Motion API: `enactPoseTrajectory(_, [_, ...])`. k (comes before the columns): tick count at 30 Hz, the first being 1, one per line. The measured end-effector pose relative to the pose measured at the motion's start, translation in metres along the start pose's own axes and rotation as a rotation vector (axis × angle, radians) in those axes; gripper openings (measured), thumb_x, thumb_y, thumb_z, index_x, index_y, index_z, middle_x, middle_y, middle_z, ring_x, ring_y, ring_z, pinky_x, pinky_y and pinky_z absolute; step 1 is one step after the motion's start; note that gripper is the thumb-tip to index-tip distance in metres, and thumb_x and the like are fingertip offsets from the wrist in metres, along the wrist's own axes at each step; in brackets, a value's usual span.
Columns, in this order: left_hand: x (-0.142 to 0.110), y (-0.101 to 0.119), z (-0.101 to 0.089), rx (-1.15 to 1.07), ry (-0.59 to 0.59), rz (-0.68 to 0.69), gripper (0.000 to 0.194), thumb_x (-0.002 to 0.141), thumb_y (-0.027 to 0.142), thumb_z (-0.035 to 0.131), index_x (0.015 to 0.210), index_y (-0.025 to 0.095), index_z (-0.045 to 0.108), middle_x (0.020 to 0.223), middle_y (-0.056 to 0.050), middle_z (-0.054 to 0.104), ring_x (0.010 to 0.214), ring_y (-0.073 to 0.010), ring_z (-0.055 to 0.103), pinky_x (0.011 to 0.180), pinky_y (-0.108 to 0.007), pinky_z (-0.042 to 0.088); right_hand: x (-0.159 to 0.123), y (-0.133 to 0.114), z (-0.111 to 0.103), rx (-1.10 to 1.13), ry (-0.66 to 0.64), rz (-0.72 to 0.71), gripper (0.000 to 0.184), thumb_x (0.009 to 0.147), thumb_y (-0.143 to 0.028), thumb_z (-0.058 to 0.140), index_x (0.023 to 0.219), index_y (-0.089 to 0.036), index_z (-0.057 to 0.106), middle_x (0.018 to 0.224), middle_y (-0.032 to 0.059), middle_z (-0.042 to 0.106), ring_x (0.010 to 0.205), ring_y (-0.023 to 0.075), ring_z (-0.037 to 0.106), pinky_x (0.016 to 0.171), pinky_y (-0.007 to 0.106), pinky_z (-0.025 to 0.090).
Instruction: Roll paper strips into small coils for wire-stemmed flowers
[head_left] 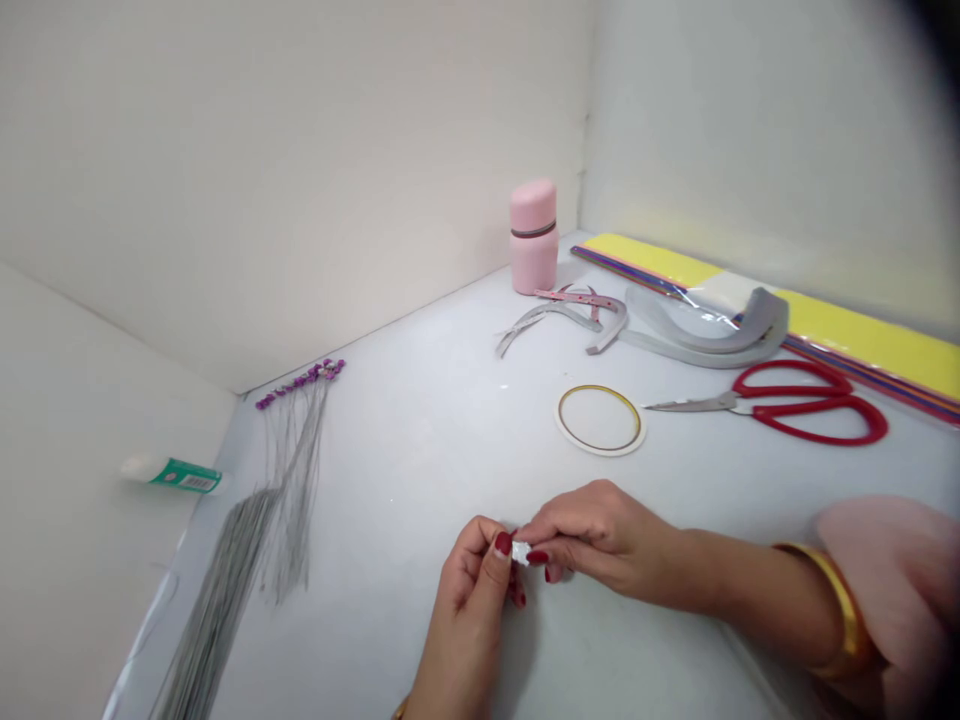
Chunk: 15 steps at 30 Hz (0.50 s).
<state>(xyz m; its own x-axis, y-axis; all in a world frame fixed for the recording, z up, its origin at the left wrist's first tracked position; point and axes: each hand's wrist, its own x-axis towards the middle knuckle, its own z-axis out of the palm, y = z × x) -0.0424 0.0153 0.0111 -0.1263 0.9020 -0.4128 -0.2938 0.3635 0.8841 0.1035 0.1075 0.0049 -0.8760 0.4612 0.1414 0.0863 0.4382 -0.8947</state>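
Between the fingertips of both hands is a small, crinkled, silvery-white piece (521,552); its exact kind is too small to make out. My left hand (478,585) pinches it from the left, thumb on top. From the right, my right hand (592,535) grips it between thumb and fingers. Most of the piece is covered by the fingers. Beyond the hands lies a thin roll of tape (600,447), flat on the table. Red-handled scissors (765,403) rest to its right, with their tips pointing at the roll.
Purple-tipped wire stems (300,383) and a bundle of grey wires (225,580) lie at left, near a green-white tube (184,475). A pink flask (534,240) stands at the back, beside loose strips (577,310), curled grey strips (705,345) and yellow sheets (870,335) along the wall.
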Motion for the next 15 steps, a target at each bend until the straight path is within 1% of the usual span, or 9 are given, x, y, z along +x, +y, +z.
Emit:
enactPoseTrajectory(2, [0.000,0.000,0.000,-0.016,0.001,0.001,0.026,0.080,0.038,0.051,0.065,0.017,0.049,0.056,0.004,0.044,0.053,-0.0083,0.033,0.054,-0.021,0.026,0.000,-0.001,0.002,0.038,0.014,0.025,0.027,0.088,-0.028,0.041,0.092,-0.014,0.064,0.067,0.0030,0.063,0.059,0.0082,0.058,0.059,0.017,0.044])
enactPoseTrajectory(5, [0.002,-0.001,0.000,-0.030,0.007,0.020,0.026,0.080,0.039,0.051,0.065,0.017,0.048,0.056,0.003,0.046,0.052,-0.0084,0.034,0.054,-0.021,0.027,0.001,-0.002,0.006,0.215,0.037,0.150,0.028,0.086,-0.033,0.043,0.091,-0.013,0.063,0.064,0.0022,0.061,0.056,0.0082,0.056,0.053,0.017,0.044])
enactPoseTrajectory(8, [0.003,-0.005,-0.002,0.055,0.022,0.052,0.029,0.079,0.042,0.050,0.064,0.017,0.047,0.054,0.003,0.045,0.050,-0.0081,0.033,0.052,-0.021,0.027,0.001,-0.002,0.010,0.407,0.061,0.257,0.026,0.082,-0.035,0.050,0.091,-0.013,0.061,0.063,0.0011,0.060,0.055,0.0086,0.056,0.052,0.018,0.045])
enactPoseTrajectory(11, [0.005,-0.010,-0.005,0.158,0.050,0.127,0.034,0.077,0.046,0.051,0.061,0.016,0.047,0.051,0.004,0.041,0.049,-0.0085,0.033,0.050,-0.021,0.026,0.002,-0.001,0.014,0.522,0.091,0.304,0.022,0.077,-0.033,0.056,0.083,-0.012,0.059,0.059,-0.0011,0.057,0.053,0.0081,0.056,0.050,0.018,0.043])
enactPoseTrajectory(13, [0.006,-0.012,-0.005,0.144,0.059,0.161,0.034,0.077,0.046,0.051,0.060,0.016,0.047,0.052,0.003,0.043,0.051,-0.0094,0.036,0.051,-0.021,0.029,0.004,-0.001,0.014,0.613,0.116,0.352,0.021,0.073,-0.033,0.061,0.077,-0.013,0.057,0.058,-0.0021,0.057,0.051,0.0076,0.055,0.046,0.017,0.041])
enactPoseTrajectory(15, [0.007,-0.013,-0.005,0.080,0.089,0.184,0.033,0.078,0.044,0.050,0.061,0.017,0.048,0.054,0.002,0.046,0.053,-0.0103,0.040,0.054,-0.022,0.033,0.005,-0.004,0.015,0.716,0.157,0.398,0.023,0.069,-0.033,0.064,0.074,-0.013,0.054,0.060,-0.0018,0.059,0.050,0.0073,0.056,0.043,0.016,0.038])
